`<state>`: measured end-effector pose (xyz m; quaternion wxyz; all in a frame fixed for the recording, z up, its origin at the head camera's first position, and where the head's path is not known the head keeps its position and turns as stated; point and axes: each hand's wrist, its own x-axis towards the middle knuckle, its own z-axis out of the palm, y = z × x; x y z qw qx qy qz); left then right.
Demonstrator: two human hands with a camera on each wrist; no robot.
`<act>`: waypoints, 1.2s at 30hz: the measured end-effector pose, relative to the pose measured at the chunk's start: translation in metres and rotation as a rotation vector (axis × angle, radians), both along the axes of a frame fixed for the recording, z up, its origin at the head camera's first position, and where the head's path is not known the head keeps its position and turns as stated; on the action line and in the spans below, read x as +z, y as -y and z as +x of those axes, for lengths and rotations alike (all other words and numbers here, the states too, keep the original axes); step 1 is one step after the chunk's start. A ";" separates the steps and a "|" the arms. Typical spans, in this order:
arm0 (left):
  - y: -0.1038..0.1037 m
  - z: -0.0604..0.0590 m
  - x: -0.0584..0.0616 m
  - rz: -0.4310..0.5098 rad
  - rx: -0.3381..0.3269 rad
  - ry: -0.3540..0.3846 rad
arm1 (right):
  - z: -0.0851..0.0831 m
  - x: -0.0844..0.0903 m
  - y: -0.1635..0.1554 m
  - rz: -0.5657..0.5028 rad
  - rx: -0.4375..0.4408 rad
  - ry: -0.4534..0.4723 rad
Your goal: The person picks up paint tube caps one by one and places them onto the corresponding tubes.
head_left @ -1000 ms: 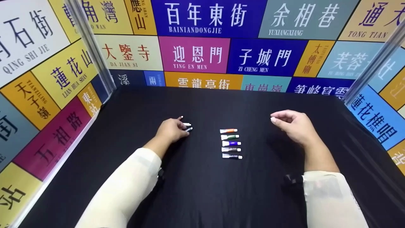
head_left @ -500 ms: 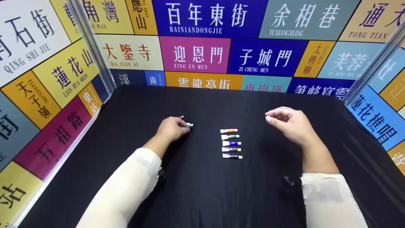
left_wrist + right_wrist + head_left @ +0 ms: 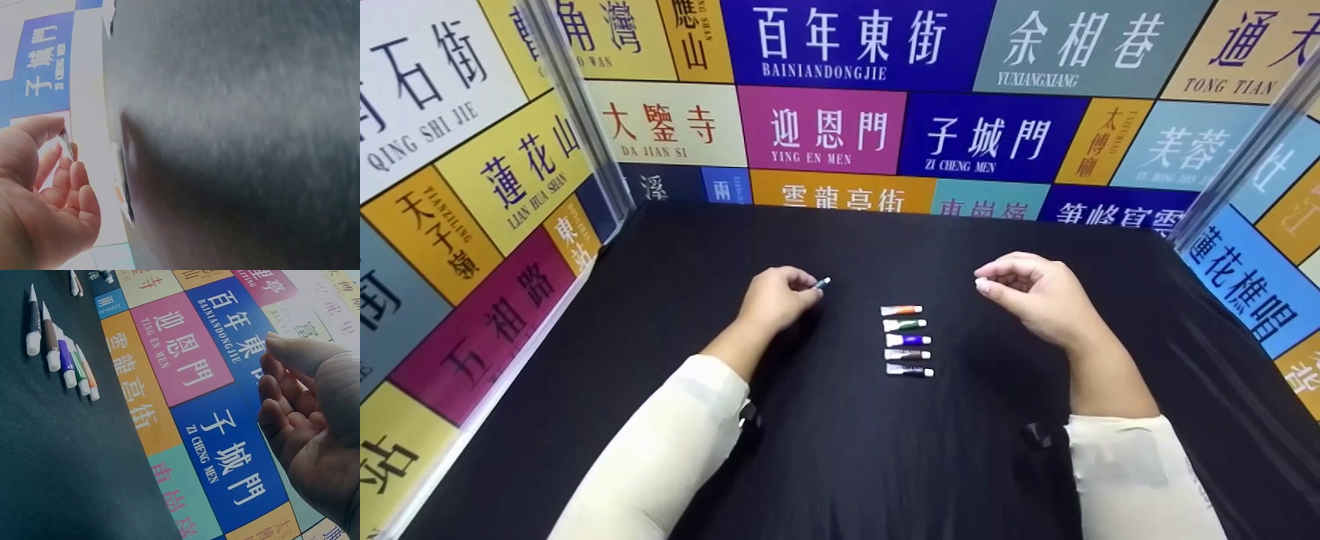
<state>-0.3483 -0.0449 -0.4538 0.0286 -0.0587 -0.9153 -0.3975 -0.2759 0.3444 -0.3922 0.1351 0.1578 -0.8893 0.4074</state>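
The left hand [image 3: 776, 298] hides nearly all of the small tube [image 3: 822, 283] it pinches; only a tip shows, perhaps bluish. The left wrist view is blurred. The labels on the row of tubes [image 3: 907, 340] are too small to read.

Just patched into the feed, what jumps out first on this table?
A neat column of five small paint tubes lies mid-table on the black cloth, orange at the far end, then green and purple. The left hand pinches one more small tube just left of that column, while the right hand hovers loosely curled and holds nothing. Bright Chinese street-sign panels wall the table.
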 end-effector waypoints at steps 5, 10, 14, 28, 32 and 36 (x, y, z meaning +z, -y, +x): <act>-0.008 0.006 0.005 0.045 0.007 -0.056 | 0.002 0.002 0.005 -0.025 0.028 -0.008; -0.019 0.010 0.013 0.093 0.005 -0.144 | 0.008 0.009 0.011 -0.031 0.038 -0.022; -0.028 0.016 0.018 0.114 -0.002 -0.187 | 0.013 0.014 0.017 -0.026 0.052 -0.038; -0.052 0.035 0.028 0.225 -0.035 -0.307 | 0.027 0.025 0.030 -0.032 0.105 -0.086; -0.058 0.041 0.029 0.242 -0.055 -0.310 | 0.030 0.027 0.032 -0.027 0.112 -0.089; -0.061 0.046 0.031 0.261 -0.061 -0.320 | 0.033 0.030 0.036 -0.026 0.125 -0.097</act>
